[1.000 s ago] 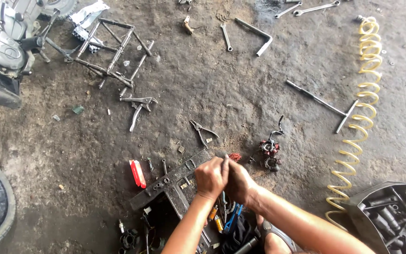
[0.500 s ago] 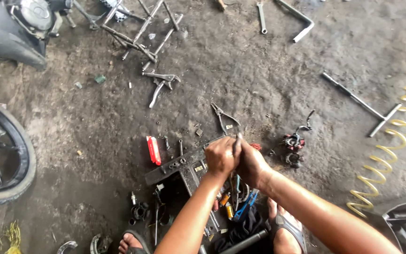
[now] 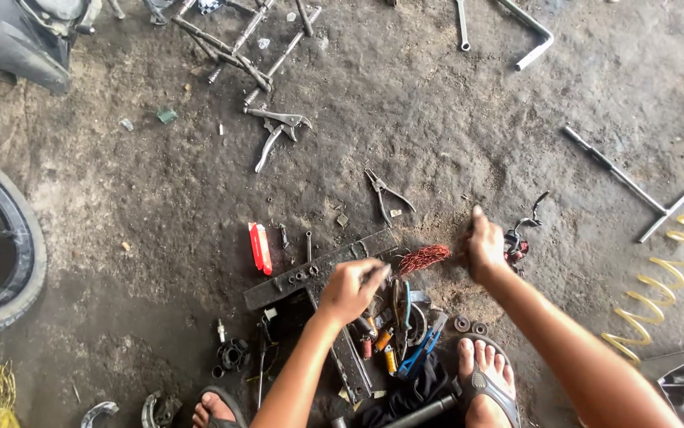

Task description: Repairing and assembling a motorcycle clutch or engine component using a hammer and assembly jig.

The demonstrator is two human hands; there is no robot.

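Note:
My left hand [image 3: 351, 289] is over the open black metal toolbox [image 3: 294, 281], its fingers closed around a thin dark tool whose tip pokes out to the right. My right hand [image 3: 484, 247] is further right with its fingers curled in. It hovers just left of a small dark part with a black wire [image 3: 518, 238] on the ground. Between the two hands lies a bundle of reddish copper wire [image 3: 423, 257]. Nothing shows inside the right fist.
The toolbox holds screwdrivers and blue-handled pliers [image 3: 423, 349]. On the dirt floor lie needle-nose pliers [image 3: 387, 194], locking pliers [image 3: 277, 131], a red object [image 3: 260, 247], a T-handle wrench [image 3: 628, 184] and a yellow coiled hose [image 3: 674, 265]. A tyre [image 3: 11, 238] stands at the left. My sandalled foot [image 3: 484, 372] is below.
The hands were pressed together holding something; now they have separated, the left dropping over the toolbox and the right swinging out to the right. The view has shifted downward and closer.

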